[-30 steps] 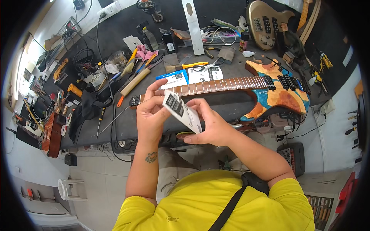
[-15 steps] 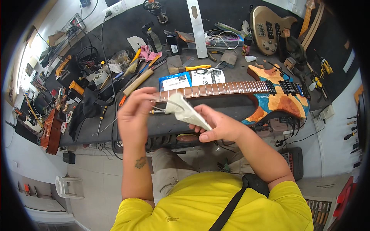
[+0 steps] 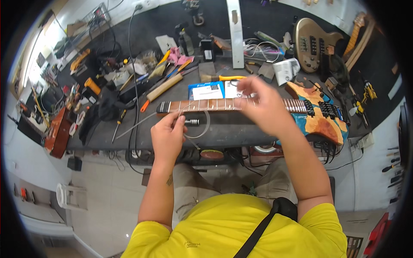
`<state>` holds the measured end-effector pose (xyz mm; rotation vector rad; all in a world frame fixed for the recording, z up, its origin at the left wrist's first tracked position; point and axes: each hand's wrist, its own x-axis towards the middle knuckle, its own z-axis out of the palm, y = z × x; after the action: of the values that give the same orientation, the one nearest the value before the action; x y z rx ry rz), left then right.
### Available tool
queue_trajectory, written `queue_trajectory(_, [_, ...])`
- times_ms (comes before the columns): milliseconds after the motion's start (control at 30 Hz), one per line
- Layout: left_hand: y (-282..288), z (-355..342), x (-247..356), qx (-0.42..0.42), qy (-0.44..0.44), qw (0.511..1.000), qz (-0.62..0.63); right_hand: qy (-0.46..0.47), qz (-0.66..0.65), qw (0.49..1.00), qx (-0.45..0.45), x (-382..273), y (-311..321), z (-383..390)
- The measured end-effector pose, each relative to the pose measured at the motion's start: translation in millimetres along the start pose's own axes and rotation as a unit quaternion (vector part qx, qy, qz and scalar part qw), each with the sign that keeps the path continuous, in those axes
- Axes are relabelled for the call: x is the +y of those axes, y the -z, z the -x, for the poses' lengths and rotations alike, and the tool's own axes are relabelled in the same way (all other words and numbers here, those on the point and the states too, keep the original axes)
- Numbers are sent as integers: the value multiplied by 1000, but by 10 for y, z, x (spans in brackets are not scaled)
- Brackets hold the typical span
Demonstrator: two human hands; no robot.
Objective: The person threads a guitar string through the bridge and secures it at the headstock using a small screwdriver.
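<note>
My left hand (image 3: 167, 136) is closed, thumb against fingers, on a thin, pale grey curved wire (image 3: 207, 125) that loops out to the right. It is in front of the left end of a guitar neck (image 3: 211, 105). The neck belongs to an electric guitar (image 3: 323, 112) with a blue and tan wood body, lying across the bench. My right hand (image 3: 264, 105) is over the middle of the neck, its fingers smeared by motion. Whether it holds anything does not show. A small black and silver cylinder (image 3: 192, 122) lies beside my left fingers.
Behind the neck are a blue packet (image 3: 206, 89) and a yellow-handled tool (image 3: 232, 78). A crumpled white packet (image 3: 286, 71) lies at the back right, near a gold guitar body (image 3: 316, 45). Tools and cables (image 3: 136, 81) clutter the left side. A metal straightedge (image 3: 235, 34) stands at the back.
The white packet has gone from my right hand to the back right of the bench. My left hand now holds the curved wire lower down, and my right hand has moved over the neck.
</note>
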<state>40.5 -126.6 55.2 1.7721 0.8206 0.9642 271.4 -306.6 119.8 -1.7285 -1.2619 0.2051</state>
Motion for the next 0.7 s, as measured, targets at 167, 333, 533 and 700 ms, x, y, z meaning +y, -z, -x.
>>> queue_trajectory(167, [-32, 18, 80, -49, 36, 987, 146, -4, -98, 995, -2, 67, -551, 457])
queue_trajectory(333, [-124, 195, 233, -60, 43, 992, 99, 204, 63, 966, 144, 0, -491, 375])
queue_trajectory(533, [-195, 373, 290, -73, 30, 991, 105, 270, 129, 945, 132, -51, -622, 318])
queue_trajectory(700, [-144, 391, 290, -98, 37, 989, 101, -10, -230, 969, 94, 57, -737, 319])
